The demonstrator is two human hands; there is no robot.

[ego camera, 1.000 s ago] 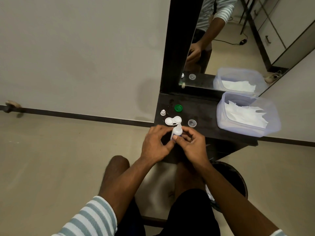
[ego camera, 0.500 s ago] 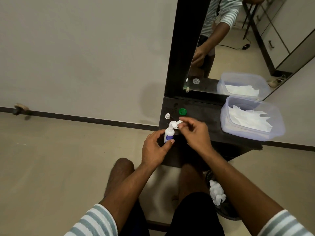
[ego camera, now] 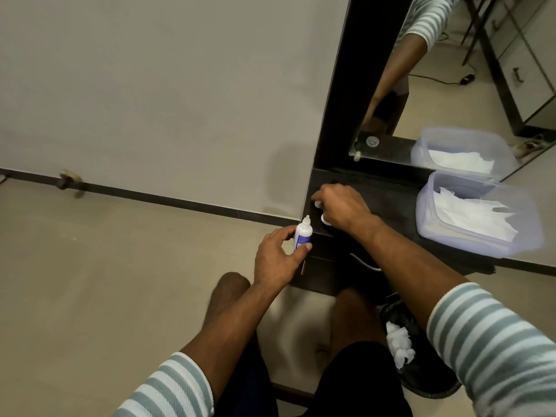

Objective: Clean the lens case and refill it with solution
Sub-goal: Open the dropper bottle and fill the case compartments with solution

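Left hand [ego camera: 275, 258] gripped solution bottle [ego camera: 303, 234] upright, nozzle at 12 o'clock. Lens case [ego camera: 324, 219] lay just toward 2 o'clock on the dark shelf [ego camera: 391, 203], under right hand [ego camera: 344, 207]; its finger closure couldn't be told.

Left hand [ego camera: 275, 257] holding upright solution bottle [ego camera: 302, 236], right hand [ego camera: 343, 207] covering white lens case [ego camera: 325, 220] on dark shelf [ego camera: 391, 203]

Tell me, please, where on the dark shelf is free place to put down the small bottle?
The bare patch of the dark shelf lies between the right hand and the plastic tub. The shelf's left end is crowded: that hand covers small white pieces there. The left hand holds the bottle.
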